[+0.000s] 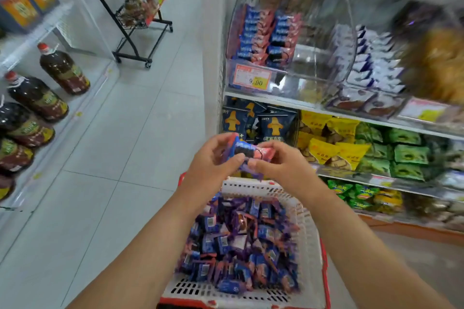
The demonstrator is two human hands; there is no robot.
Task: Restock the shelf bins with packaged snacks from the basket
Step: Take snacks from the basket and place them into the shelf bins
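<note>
Snack packs (244, 155) — a small bunch in blue and pink wrappers — sit in the middle of the frame, held up above the basket (310, 241). Far on the left side, big brown oil bottles (64, 69) stand in a row on a low white shelf. In the upper left middle, a black wire rack (140, 20) on wheels stands on the pale floor tiles. The left hand (213, 160) curls its fingers around the left end of the bunch. The right hand (281, 162) pinches the right end, thumb in front. Just below them, in the lower middle, the white basket with a red rim is full of more blue and purple packs. In the upper right, a clear bin (291, 65) — with a price tag (252, 78) reading 9.90 — holds the same blue and pink packs. Under it are yellow bags (334, 143) and green bags (406, 153).
</note>
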